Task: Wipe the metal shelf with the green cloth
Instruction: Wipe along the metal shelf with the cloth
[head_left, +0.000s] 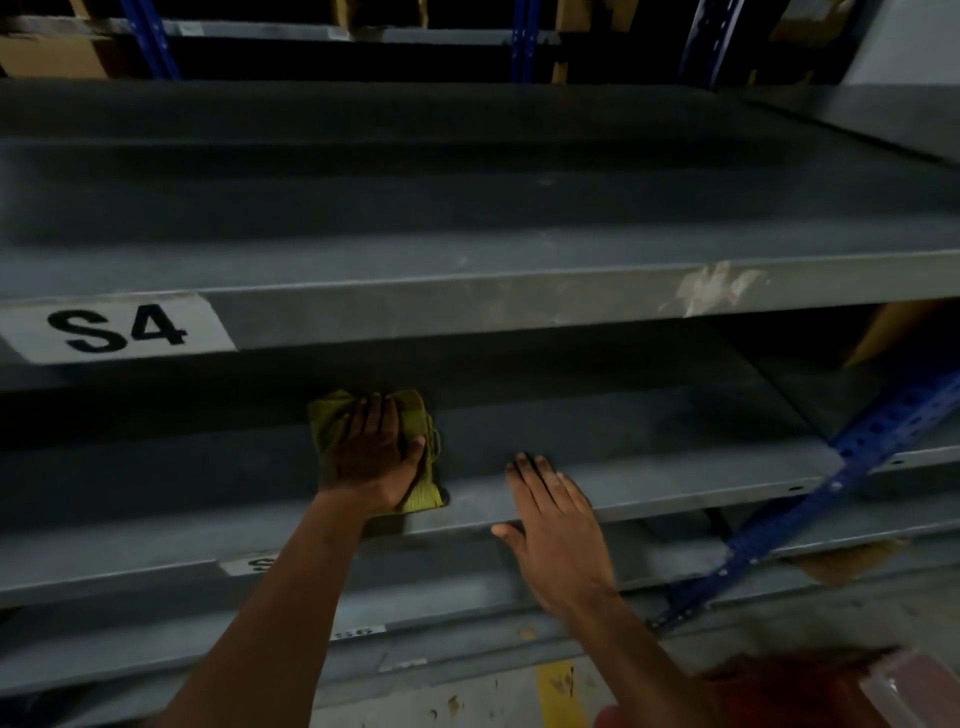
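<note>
Green cloth (418, 415) is folded into a pad on the metal shelf (649, 467), the tier below the one with the S4 label (117, 330), sitting just inside the front lip and left of centre. Going near to far: my right hand (558, 525) is closest, flat and empty, fingers spread loosely, fingertips up on the shelf surface and thumb down at the front edge. I read that as a brace, taking weight while I lean in, and it sits well clear of the wipe path. Beside it and a bit deeper, my left hand (374, 452) lies palm-down on top of the cloth, fingers extended and close together, thumb out to the right side. So the grip is no pinch: it's a flat press, which spreads load over the pad and keeps it from bunching as it slides. One cloth corner hangs over the front lip below the wrist; it could snag if I pull straight back. Beyond the hand the shelf runs back into shadow, so I can't tell how dusty the rear is. To the right the surface looks dull and unwiped up to the blue upright (852, 457). Judgement: mid-wipe, and most of the shelf is not done. The S4 tier overhead limits reach, hence the low, flat hand posture.
</note>
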